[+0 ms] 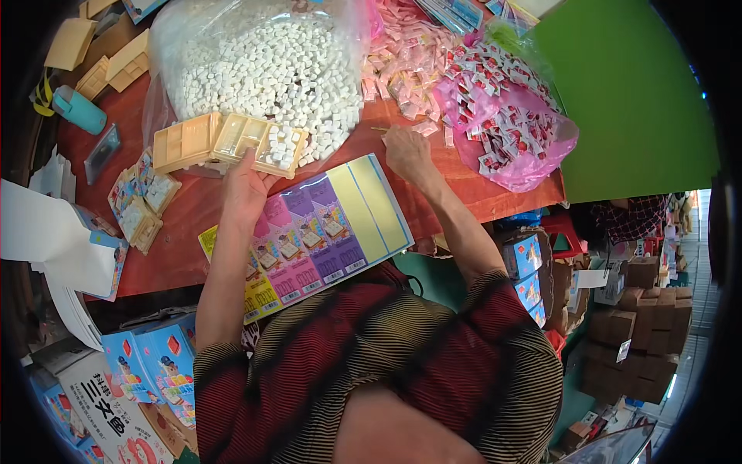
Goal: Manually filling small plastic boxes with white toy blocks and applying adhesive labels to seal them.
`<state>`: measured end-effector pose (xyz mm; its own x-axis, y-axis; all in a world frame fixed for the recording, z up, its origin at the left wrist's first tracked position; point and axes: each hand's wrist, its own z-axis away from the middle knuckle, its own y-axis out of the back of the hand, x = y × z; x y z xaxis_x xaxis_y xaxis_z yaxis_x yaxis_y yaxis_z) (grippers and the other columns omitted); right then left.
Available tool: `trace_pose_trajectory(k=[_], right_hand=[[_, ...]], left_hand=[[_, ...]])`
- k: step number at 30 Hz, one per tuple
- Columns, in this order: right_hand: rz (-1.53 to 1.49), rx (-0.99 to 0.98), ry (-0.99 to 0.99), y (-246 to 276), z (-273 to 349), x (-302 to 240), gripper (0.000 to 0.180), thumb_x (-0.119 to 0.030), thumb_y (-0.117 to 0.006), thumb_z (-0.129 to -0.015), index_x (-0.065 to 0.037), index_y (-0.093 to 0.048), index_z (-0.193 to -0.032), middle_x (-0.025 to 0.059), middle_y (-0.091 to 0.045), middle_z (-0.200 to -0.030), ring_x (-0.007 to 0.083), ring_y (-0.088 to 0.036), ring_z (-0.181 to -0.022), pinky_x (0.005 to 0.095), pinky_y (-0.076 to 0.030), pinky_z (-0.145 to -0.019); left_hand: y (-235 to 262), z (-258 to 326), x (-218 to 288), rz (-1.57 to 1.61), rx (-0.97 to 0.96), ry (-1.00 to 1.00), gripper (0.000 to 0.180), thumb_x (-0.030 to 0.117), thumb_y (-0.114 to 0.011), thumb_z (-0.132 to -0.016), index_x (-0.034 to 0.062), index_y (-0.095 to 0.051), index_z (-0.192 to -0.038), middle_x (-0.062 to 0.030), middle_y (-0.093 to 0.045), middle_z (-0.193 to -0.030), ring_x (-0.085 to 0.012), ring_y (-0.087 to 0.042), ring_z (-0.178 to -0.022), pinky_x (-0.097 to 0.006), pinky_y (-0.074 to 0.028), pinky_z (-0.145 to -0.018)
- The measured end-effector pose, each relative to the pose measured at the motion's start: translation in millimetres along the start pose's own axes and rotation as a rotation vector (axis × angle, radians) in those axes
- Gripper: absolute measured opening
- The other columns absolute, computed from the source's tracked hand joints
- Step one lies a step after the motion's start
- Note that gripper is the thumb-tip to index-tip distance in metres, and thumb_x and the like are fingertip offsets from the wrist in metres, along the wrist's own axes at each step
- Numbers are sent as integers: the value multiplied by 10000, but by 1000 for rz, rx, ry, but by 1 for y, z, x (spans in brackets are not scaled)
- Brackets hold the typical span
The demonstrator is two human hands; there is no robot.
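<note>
My left hand grips a cream plastic compartment tray at its near edge, the thumb over the rim. White cubes fill the tray's right-hand compartment; its other compartments look bare. Touching it on the left is a second cream tray. Just behind lies a large clear bag spread open with a heap of small white cubes. My right hand is closed over the red tabletop, close to small pink packets. A thin yellowish tip shows by its fingers; what they hold is unclear.
A printed colour sheet overlaps the table's near edge. At the right is a pink bag of red-and-white sachets. Filled trays, a phone-like slab and a turquoise bottle are at left. Cardboard boxes stand beyond the table, lower right.
</note>
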<state>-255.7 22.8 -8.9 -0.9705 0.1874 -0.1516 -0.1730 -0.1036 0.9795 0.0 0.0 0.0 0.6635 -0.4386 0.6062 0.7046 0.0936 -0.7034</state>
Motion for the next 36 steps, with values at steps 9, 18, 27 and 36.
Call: trace_pose_trajectory(k=[9,18,27,36], right_hand=[[-324,356,575,-20,-17,34,78,8,-428,-661,5,-481,-719,166,-533,-729,303,-510,-725,384,-408,-634],[-151,277,784,-8,-43,22,45,15,-380,-679,21,-411,-712,190,-495,-726,331,-488,-716,393,-387,-618],[-242,159,684,-1,-53,23,138,28,-441,-614,-4,-454,-748,177,-490,-713,330,-492,-686,376,-395,-593],[-262,13,931,47,-37,-92,177,-78,-519,-686,-8,-449,-832,169,-500,-768,302,-512,-697,362,-412,-591]], left_hand=[[-6,6,-2,3,38,-7,339,146,-382,-835,41,-321,-1151,-114,-424,-1120,-234,-435,-1027,-410,-409,-824],[-7,7,-3,-24,-73,27,324,150,-414,-821,17,-359,-1112,-127,-458,-1074,-227,-484,-962,-386,-441,-783],[-5,6,-14,-141,-254,86,324,156,-449,-808,19,-384,-1094,-90,-518,-989,-181,-543,-856,-327,-479,-704],[-16,9,-21,-227,-396,228,363,151,-427,-820,54,-323,-1154,-85,-468,-1083,-190,-492,-958,-342,-423,-796]])
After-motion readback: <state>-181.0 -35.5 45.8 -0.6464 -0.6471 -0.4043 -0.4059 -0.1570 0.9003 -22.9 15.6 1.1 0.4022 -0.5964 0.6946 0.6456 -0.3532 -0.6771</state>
